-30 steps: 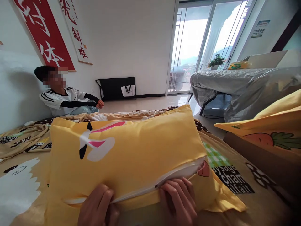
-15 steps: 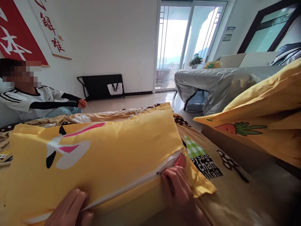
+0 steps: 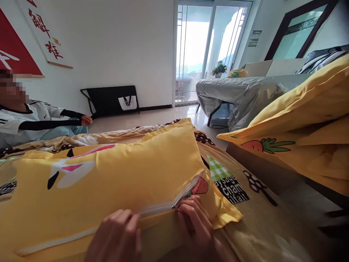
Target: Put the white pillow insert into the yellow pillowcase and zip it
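Note:
A yellow pillow [image 3: 141, 163] with a printed white-and-pink animal face lies before me, a long white zipper [image 3: 155, 210] along its near edge. The fingers of my right hand [image 3: 195, 222] are closed on the small zipper pull [image 3: 173, 207]. To the right of the pull the zipper gapes, and a printed carrot [image 3: 200, 185] shows there. My left hand [image 3: 117, 233] pinches the pillowcase edge at the zipper, left of the pull. Its fingertips are partly hidden.
The pillow rests on a patterned tan blanket [image 3: 256, 214]. Another yellow pillowcase with a carrot print [image 3: 313, 120] hangs at right. A person in a white shirt [image 3: 35, 120] sits at left. Behind stand a plastic-covered table [image 3: 240, 87] and a black folded frame [image 3: 109, 100].
My left hand has moved right along the zipper, closer to my right hand. My right hand stays at the zipper pull. The view has turned slightly right.

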Demonstrator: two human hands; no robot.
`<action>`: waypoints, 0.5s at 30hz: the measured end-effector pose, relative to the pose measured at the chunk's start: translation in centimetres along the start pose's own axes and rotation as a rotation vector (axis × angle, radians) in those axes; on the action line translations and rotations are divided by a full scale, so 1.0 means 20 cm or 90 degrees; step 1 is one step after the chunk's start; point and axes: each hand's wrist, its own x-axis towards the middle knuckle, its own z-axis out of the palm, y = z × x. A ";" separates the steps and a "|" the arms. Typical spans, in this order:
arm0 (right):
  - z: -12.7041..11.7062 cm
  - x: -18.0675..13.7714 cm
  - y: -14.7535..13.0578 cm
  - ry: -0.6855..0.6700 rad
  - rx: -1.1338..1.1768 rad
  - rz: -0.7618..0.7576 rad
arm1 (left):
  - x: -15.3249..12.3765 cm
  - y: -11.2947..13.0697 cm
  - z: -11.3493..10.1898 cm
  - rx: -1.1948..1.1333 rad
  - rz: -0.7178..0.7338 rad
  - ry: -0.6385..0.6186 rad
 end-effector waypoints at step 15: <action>-0.07 -0.04 -0.03 -0.046 -0.077 -0.025 | 0.12 0.28 0.33 -0.033 0.000 0.101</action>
